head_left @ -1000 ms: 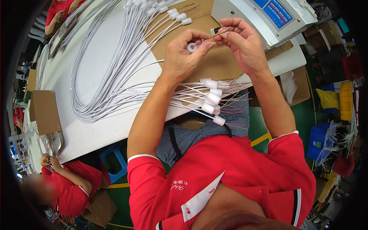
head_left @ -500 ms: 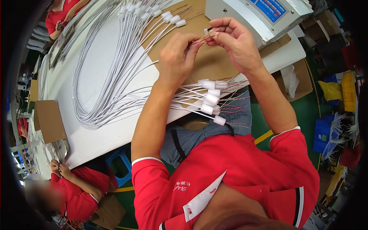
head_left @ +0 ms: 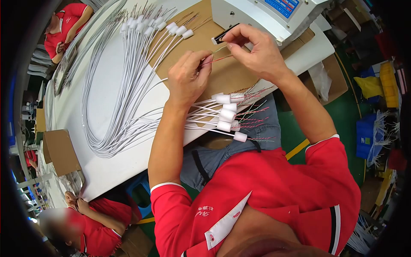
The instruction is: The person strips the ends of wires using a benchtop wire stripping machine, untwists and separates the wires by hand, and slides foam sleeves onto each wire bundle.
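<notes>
My left hand [head_left: 188, 79] is closed around the end of a white cable, with thin coloured wires [head_left: 217, 59] coming out between thumb and forefinger. To its right, my right hand [head_left: 258, 53] pinches a thin pale wire [head_left: 222, 48] between thumb and fingertips, and a reddish wire stretches towards that thumb. A dark piece with a white end [head_left: 219, 39] shows beside the right fingers; whether the hand holds it is unclear. Below the hands, several white cables with white cylindrical sleeves [head_left: 227, 115] and twisted wire ends reach over the table edge.
A large bundle of white cables [head_left: 124, 85] curves across the white table [head_left: 102, 175]. Brown cardboard [head_left: 231, 75] lies under my hands. A grey machine with a blue keypad [head_left: 280, 6] stands at the back right. Co-workers in red shirts [head_left: 98, 220] sit at the left.
My hands have moved slightly apart, with wires now visible in the gap between them. The view has shifted, so the machine and cables appear further left.
</notes>
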### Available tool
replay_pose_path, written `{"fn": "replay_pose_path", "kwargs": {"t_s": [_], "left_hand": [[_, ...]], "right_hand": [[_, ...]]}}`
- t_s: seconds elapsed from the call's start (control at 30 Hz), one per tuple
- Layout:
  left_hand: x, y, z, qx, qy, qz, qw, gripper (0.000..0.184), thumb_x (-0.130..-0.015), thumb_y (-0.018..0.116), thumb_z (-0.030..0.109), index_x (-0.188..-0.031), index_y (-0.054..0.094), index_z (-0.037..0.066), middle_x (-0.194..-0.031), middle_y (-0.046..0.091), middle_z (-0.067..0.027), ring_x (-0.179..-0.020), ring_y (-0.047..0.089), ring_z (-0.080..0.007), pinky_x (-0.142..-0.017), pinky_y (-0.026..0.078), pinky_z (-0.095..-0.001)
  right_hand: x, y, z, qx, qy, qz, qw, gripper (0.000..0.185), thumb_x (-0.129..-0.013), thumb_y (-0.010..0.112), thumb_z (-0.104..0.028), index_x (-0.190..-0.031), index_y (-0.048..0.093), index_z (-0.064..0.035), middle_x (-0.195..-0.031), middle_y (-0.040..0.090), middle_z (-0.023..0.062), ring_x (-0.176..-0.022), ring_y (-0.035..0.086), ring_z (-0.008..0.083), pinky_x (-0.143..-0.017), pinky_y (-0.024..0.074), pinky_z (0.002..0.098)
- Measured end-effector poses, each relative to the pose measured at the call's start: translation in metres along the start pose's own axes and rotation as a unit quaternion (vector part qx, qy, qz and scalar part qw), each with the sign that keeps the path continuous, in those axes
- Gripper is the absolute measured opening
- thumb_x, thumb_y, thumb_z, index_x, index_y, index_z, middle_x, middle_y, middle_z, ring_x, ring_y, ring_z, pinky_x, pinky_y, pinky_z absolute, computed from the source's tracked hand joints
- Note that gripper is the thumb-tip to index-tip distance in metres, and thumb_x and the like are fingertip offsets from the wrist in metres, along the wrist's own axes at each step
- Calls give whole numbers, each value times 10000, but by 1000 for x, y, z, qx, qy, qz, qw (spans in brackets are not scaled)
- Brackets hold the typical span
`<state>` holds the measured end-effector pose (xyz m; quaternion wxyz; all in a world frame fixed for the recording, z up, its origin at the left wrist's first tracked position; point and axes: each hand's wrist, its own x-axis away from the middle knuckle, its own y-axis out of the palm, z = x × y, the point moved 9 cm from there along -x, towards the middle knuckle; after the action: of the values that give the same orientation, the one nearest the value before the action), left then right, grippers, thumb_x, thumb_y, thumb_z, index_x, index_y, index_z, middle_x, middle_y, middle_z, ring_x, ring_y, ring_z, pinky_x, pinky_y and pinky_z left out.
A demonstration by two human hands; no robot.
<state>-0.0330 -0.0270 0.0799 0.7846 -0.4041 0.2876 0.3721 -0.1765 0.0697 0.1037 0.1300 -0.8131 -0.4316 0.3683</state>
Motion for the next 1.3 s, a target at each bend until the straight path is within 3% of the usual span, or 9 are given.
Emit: {"fn": "replay_pose_path", "kwargs": {"t_s": [0.13,0.23,0.33,0.43,0.53,1.13,1.3], "left_hand": [[-2,1,-10,-1,-40,-3,999,88,-894,753,-13,-979,746,6,-745,640,-59,-614,577,-106,-564,456,-251],[-5,4,-19,6,-84,-2,996,85,-911,754,15,-994,759,0,-755,649,-38,-647,574,-80,-593,456,-241],[-2,9,-37,62,-165,-2,984,108,-928,754,45,-1018,764,-14,-795,676,-16,-697,580,-54,-637,467,-217],[0,15,-50,87,-200,-3,976,120,-931,753,68,-1015,764,-18,-818,695,-22,-698,572,-55,-648,469,-212],[3,15,-54,72,-212,3,975,118,-921,756,96,-985,767,-2,-800,701,-54,-646,556,-83,-619,467,-240],[0,23,-52,13,-224,-6,974,129,-920,748,106,-985,760,-5,-777,691,-66,-642,570,-99,-614,476,-257],[0,22,-51,15,-217,1,976,120,-918,749,94,-978,758,-9,-770,684,-66,-638,564,-97,-607,472,-254]], "right_hand": [[-10,-12,-20,276,-168,-26,946,223,-835,676,-16,-1057,693,-31,-993,690,115,-909,657,251,-805,530,330],[-27,-2,-13,399,-173,-123,892,188,-847,680,-148,-997,722,-42,-1093,718,105,-1083,632,266,-936,492,368],[-39,6,-17,490,-278,-127,816,193,-910,645,-136,-1034,712,-4,-915,701,68,-958,632,217,-932,466,397],[-48,22,11,481,-272,-190,812,158,-827,618,-194,-894,711,-84,-878,680,82,-990,596,273,-947,405,442],[-52,30,17,494,-270,-221,797,117,-817,625,-180,-858,713,-115,-877,682,56,-973,605,243,-918,410,414],[-52,27,16,447,-262,-208,829,102,-795,634,-113,-862,710,-107,-905,680,57,-1007,597,244,-964,373,449],[-53,26,14,453,-243,-210,832,145,-789,645,-129,-897,718,-67,-944,692,100,-1042,589,279,-980,373,455]]}}
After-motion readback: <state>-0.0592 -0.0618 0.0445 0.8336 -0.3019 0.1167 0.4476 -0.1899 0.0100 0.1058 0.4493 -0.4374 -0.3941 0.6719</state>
